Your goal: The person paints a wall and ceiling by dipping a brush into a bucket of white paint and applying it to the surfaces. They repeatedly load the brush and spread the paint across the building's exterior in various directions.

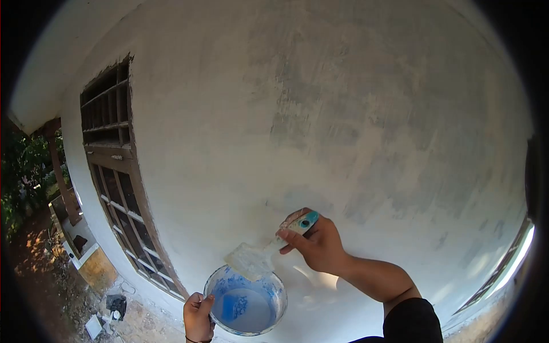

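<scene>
My right hand (316, 243) is closed around the handle of a wide paintbrush (250, 261), whose turquoise end has a hole in it. The bristles are coated whitish and hang over the rim of a round paint bucket (282, 286). My left hand (198, 316) grips that bucket by its left edge, thumb over the rim. Inside, the walls are blue and smeared with white, and pale liquid lies at the bottom. Behind both hands stands a wall (206, 171), whitish at the left, with grey patchy areas at the upper right.
To the left, a brown wooden window (123, 188) with a barred vent above it is set into the wall. Rubble, a black bag (116, 306) and a white piece (93, 327) lie on the ground at lower left. Another frame (503, 266) edges the right side.
</scene>
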Available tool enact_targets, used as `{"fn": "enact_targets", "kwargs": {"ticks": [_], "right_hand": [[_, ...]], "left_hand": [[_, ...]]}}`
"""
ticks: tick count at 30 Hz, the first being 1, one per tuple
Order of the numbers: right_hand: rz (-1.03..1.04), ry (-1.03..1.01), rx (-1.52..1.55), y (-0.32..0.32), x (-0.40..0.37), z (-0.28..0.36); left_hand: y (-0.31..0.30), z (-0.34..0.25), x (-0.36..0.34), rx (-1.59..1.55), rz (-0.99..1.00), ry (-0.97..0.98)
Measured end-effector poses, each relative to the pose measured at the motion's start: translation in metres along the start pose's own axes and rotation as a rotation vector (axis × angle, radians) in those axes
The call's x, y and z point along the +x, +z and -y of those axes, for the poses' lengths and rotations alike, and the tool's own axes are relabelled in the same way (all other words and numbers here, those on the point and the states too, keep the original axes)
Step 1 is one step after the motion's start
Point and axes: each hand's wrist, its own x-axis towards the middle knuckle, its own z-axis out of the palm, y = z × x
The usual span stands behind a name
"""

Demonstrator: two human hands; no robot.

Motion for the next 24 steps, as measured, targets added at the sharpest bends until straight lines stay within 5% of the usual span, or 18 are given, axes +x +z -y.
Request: {"fn": "enact_targets", "kwargs": {"ticks": [6, 10, 16, 19, 24], "right_hand": [[-0.288, -0.616, -0.371, -0.049, 0.131, 0.161], [-0.284, -0.89, -0.611, -0.075, 0.199, 0.269], [-0.314, -0.878, -0.721, -0.077, 0.249, 0.372], [-0.205, -0.852, -0.776, -0.074, 0.265, 0.386], [-0.647, -0.915, -1.486, -0.055, 0.272, 0.388]], "left_hand": [[0.008, -0.044, 0.015, -0.066, 0.068, 0.08], [0.015, -0.042, 0.021, -0.024, 0.109, 0.226], [0.024, -0.064, 0.01, 0.183, 0.043, 0.176], [0.032, -0.065, 0.01, 0.293, -0.056, 0.329], [0.016, -0.045, 0.02, 0.142, 0.014, 0.214]]}}
